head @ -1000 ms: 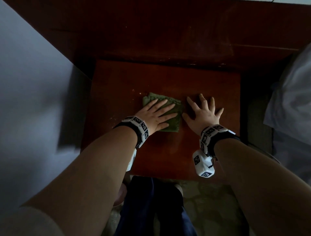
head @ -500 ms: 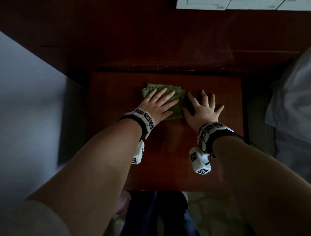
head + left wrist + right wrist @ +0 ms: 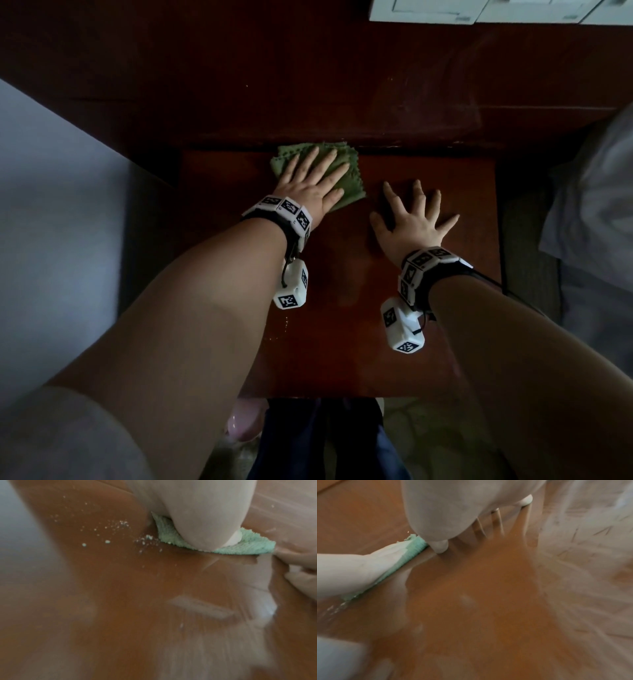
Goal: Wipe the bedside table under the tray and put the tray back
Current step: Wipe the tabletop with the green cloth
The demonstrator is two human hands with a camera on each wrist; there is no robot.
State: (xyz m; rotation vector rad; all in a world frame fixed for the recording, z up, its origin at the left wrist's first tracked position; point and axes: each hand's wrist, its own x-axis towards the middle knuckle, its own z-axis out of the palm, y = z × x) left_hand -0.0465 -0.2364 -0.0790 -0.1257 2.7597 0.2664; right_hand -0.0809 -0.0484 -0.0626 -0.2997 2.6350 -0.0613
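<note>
A folded green cloth (image 3: 346,161) lies at the far edge of the reddish-brown bedside table (image 3: 342,325), against the dark wooden panel behind it. My left hand (image 3: 311,178) presses flat on the cloth with straight fingers. In the left wrist view the cloth (image 3: 254,545) shows under my palm, with pale crumbs (image 3: 120,524) scattered on the wood to its left. My right hand (image 3: 412,216) rests flat on the bare tabletop with fingers spread, to the right of the cloth. The right wrist view shows the cloth's edge (image 3: 414,549) under my left hand. No tray is in view.
A dark wooden headboard panel (image 3: 308,85) rises behind the table. White bedding (image 3: 596,212) lies to the right, and a pale wall (image 3: 51,205) to the left. White switch plates (image 3: 445,10) sit at the top edge. My legs and the floor show below the table's front edge.
My left hand has pushed the cloth away from me, from the table's middle to its far edge. My right hand stays flat on the table.
</note>
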